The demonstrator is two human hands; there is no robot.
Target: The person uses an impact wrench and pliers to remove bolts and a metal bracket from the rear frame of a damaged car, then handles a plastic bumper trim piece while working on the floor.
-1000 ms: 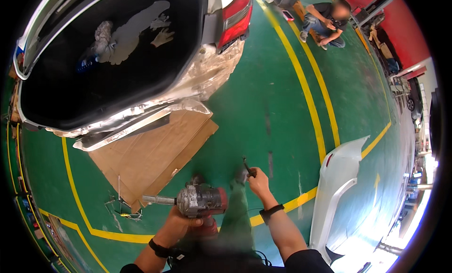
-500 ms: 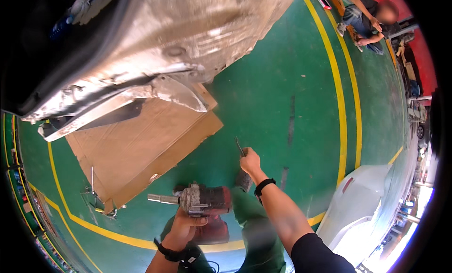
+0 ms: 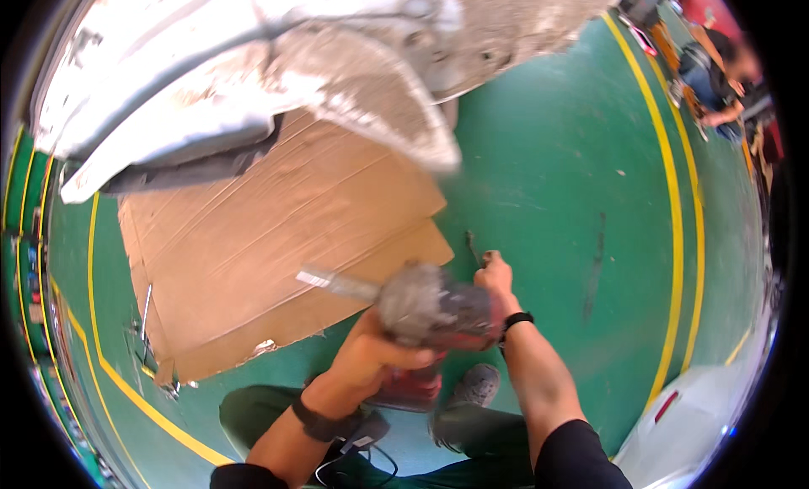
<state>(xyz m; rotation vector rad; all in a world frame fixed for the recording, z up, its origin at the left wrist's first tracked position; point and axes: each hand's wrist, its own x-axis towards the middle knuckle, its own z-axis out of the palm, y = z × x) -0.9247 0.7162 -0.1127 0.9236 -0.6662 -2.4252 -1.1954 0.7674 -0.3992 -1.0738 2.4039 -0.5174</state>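
Brown cardboard point(image 3: 270, 228) flat on green floor point(image 3: 539, 169); pale panel point(image 3: 693, 426) lower right; co-worker point(image 3: 702, 74) crouched upper right.

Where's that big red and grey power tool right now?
The power tool is just below centre in the head view, in the person's left grip, its metal nose pointing left across the cardboard.

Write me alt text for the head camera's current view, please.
The left hand holds a red power tool, and the right hand a thin dark tool. Brown cardboard lies on the green floor near a dirty car body; another person appears at upper right.
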